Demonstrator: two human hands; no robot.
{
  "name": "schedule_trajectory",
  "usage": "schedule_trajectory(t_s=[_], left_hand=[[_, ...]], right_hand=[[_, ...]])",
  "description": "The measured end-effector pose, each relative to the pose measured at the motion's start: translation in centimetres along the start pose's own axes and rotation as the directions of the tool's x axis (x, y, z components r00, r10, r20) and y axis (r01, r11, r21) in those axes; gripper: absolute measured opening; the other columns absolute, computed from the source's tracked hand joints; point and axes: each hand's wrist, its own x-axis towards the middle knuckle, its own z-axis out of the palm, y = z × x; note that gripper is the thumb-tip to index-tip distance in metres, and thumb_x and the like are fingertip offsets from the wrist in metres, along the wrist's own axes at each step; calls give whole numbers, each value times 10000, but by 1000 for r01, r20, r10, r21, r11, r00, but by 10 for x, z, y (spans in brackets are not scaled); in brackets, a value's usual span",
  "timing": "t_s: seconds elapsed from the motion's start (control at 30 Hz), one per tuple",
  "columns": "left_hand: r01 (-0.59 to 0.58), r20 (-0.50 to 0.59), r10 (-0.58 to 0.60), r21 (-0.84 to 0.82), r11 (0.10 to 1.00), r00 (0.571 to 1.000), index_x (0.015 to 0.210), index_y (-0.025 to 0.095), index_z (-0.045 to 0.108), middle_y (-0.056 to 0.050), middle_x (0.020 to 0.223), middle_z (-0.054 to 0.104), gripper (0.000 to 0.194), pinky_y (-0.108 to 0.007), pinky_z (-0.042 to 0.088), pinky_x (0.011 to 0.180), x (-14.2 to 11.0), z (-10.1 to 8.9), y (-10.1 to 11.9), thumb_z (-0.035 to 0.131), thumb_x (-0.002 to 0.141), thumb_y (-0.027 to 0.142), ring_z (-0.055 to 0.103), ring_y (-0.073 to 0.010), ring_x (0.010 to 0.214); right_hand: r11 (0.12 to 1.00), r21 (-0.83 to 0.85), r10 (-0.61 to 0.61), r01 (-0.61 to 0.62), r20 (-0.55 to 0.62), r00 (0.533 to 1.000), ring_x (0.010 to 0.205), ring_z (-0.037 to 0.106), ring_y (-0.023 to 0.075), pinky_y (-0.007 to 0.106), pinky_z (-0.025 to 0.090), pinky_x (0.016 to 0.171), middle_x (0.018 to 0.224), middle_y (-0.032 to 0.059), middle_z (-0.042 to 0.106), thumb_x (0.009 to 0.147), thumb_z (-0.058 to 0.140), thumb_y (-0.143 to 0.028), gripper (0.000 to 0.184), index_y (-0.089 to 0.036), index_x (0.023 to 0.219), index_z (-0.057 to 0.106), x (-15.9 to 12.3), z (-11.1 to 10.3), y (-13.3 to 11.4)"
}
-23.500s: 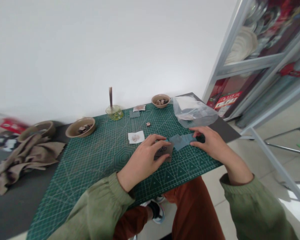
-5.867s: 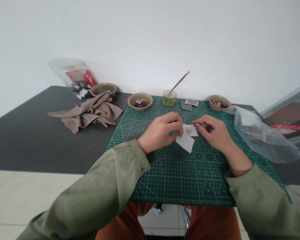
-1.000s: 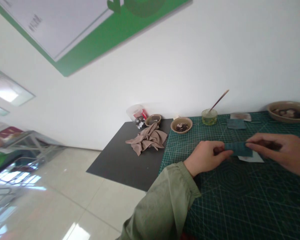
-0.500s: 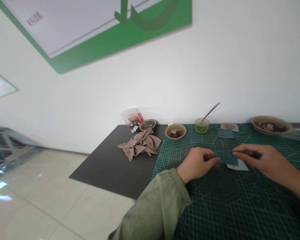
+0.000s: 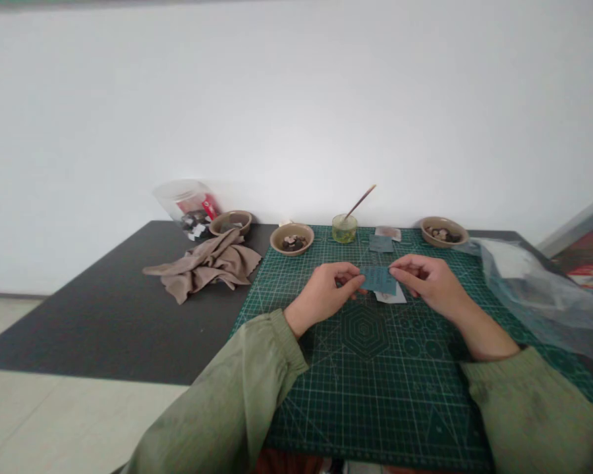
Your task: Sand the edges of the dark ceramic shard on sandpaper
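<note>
A small blue-green sheet (image 5: 379,280), like paper or sandpaper with faint marks on it, is stretched between my two hands above the cutting mat. My left hand (image 5: 326,293) pinches its left edge between thumb and fingers. At the sheet's upper right corner, my right hand (image 5: 431,283) is closed on it in a pinch. Partly covered by the sheet, a white piece (image 5: 393,295) lies on the mat just below. Farther back rests a similar blue-green square (image 5: 381,243), beside a pale piece with a brownish face (image 5: 388,233).
The green cutting mat (image 5: 356,401) covers much of the dark table (image 5: 109,316). Along the wall stand a tilted clear jar (image 5: 188,204), bowls of small dark and tan pieces (image 5: 292,249) (image 5: 443,243), and a glass with a stick (image 5: 344,232). A brown cloth (image 5: 212,264) lies left, plastic bags (image 5: 538,289) right.
The view has swung to the right and levelled, bringing my right sleeve and the plastic bags into sight. Both hands still hold the blue-green sheet over the mat.
</note>
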Motion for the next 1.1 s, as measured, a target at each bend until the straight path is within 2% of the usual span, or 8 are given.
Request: schedule_trajectory(t_s=[0.23, 0.4, 0.57, 0.7, 0.8, 0.93, 1.03, 1.1], left_hand=[[-2, 10, 3, -90, 996, 1000, 966, 158, 780, -77, 903, 857, 217, -221, 543, 579, 2, -1, -3, 754, 1026, 366, 729, -140, 666], [5, -27, -10, -170, 986, 1000, 1084, 140, 794, -102, 941, 866, 234, -218, 576, 544, 2, 1, -6, 783, 1013, 363, 812, -184, 731], [-21, -51, 8, -243, 970, 999, 1253, 158, 818, -134, 1191, 874, 312, -267, 689, 749, 3, -1, -8, 835, 971, 290, 867, -230, 979], [-34, -46, 22, -270, 962, 999, 1252, 161, 821, -135, 1216, 872, 358, -304, 705, 823, 4, -1, -7, 886, 907, 227, 859, -248, 1051], [-41, -48, 29, -266, 963, 998, 1166, 151, 838, -127, 1165, 878, 312, -330, 703, 880, 5, -1, -7, 913, 871, 216, 855, -248, 1046], [-29, -64, 14, -251, 967, 998, 1041, 146, 814, -99, 1002, 874, 228, -291, 684, 781, 5, -1, -9, 912, 895, 290, 859, -233, 946], [-9, -62, -7, -262, 965, 998, 1022, 152, 747, -85, 940, 859, 216, -251, 648, 658, 4, 0, -9, 862, 948, 319, 872, -245, 910], [1, -49, -15, -263, 965, 999, 1014, 149, 725, -87, 920, 854, 210, -237, 635, 632, 4, 1, -8, 835, 976, 324, 878, -248, 894]], right_hand=[[998, 68, -11, 9, 24, 1000, 485, 532, 139, 283, 397, 478, 590, -16, 650, 929, 841, -621, 429, -194, 967, 815, 1, -1, 2], [993, 121, -6, 2, 31, 999, 495, 583, 148, 284, 457, 484, 638, 6, 720, 911, 880, -610, 418, -208, 967, 780, 2, -2, 8], [969, 211, -138, 130, 22, 990, 896, 804, 247, 347, 645, 738, 1062, 98, 853, 862, 958, -475, 319, -231, 943, 770, 3, -2, 17], [958, 215, -194, 190, -2, 981, 1101, 807, 274, 404, 656, 957, 1173, 97, 835, 889, 940, -399, 240, -238, 921, 765, 4, -2, 20], [955, 220, -204, 200, -6, 979, 1150, 807, 290, 446, 652, 1024, 1224, 104, 837, 902, 932, -395, 227, -243, 939, 767, 3, -2, 19], [966, 219, -134, 136, -22, 991, 961, 847, 280, 417, 686, 854, 1079, 97, 871, 910, 927, -478, 294, -248, 1024, 783, 3, 0, 18], [974, 199, -98, 105, -44, 994, 703, 804, 242, 357, 635, 630, 823, 58, 834, 912, 916, -538, 347, -240, 1029, 781, 3, 1, 16], [977, 189, -93, 101, -50, 994, 609, 754, 214, 338, 599, 573, 738, 39, 800, 910, 915, -550, 364, -229, 1024, 785, 3, 1, 15]])
